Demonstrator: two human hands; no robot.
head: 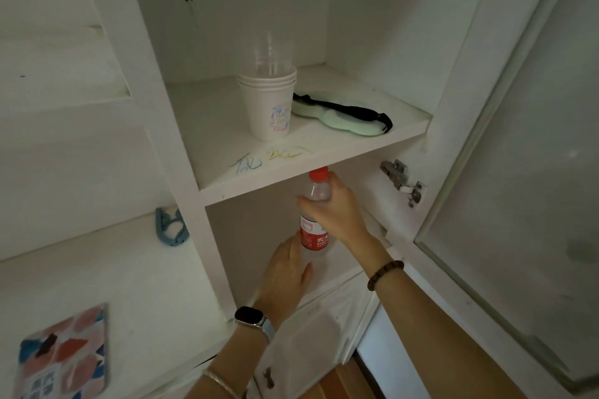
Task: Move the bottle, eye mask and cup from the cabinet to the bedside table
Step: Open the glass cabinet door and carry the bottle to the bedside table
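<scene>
Bottle (311, 236) comes first: it stands upright in the cabinet's lower compartment, under the shelf (324, 152) that carries the stacked cups (269, 113) and eye mask (343, 121). The right hand (337, 214) reaches in and grips its shoulder. The left hand (285, 272) lies straight-fingered beside the base (touching, it seems). Next, I judge, a lift outward, clearing the shelf edge.

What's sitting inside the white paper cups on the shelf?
A stack of clear plastic cups stands inside the white paper cups, poking above their rim. The paper walls hide the clear cups' bottoms, so anything beneath them cannot be seen.
</scene>
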